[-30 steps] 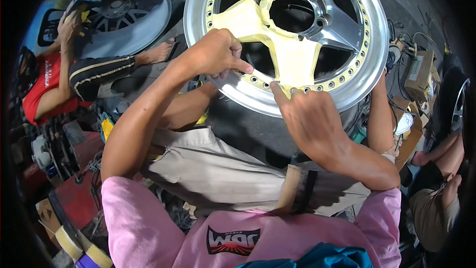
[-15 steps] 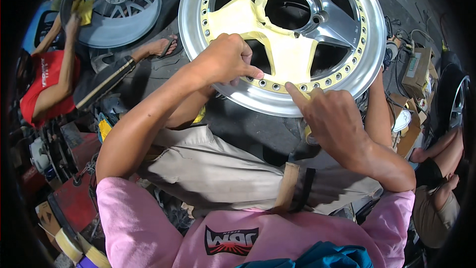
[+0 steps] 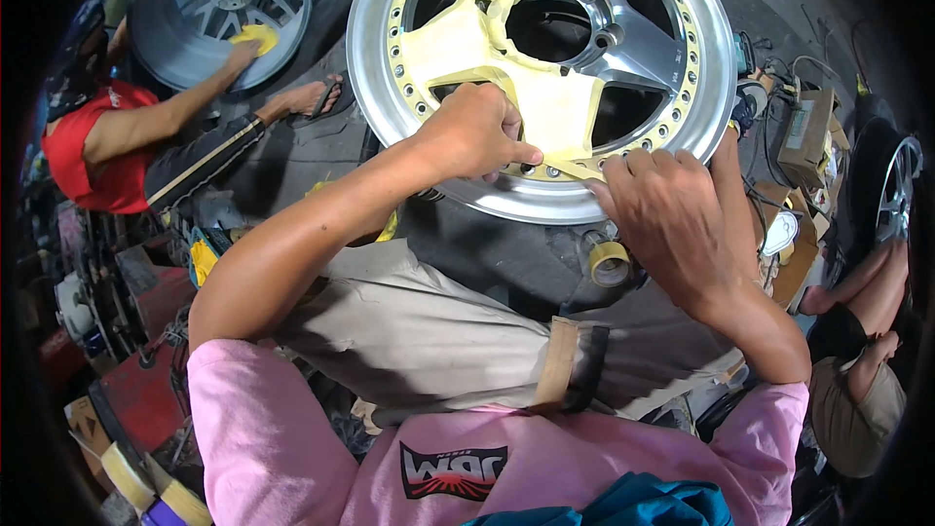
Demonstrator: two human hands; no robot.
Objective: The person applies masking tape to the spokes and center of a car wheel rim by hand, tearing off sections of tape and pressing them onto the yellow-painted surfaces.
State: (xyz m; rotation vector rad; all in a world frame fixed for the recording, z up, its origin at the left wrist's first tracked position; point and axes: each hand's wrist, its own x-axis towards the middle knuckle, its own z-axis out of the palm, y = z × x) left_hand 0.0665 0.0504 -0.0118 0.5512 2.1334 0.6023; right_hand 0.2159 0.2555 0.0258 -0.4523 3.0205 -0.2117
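Head view: dark floor (image 3: pixel 458 258) was littered with cardboard boxes (image 3: pixel 810 131); yellow tape (image 3: pixel 575 169) was pinched by the right hand (image 3: pixel 672 219) at a silver wheel (image 3: pixel 633 49); the left hand's (image 3: pixel 472 134) grip couldn't be told.

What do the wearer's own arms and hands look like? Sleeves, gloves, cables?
Short pink sleeves on both arms, cut to end near the elbows. Below that, the left forearm and right forearm are uncovered. The left hand and right hand are ungloved. No wristwatch or cable visible.
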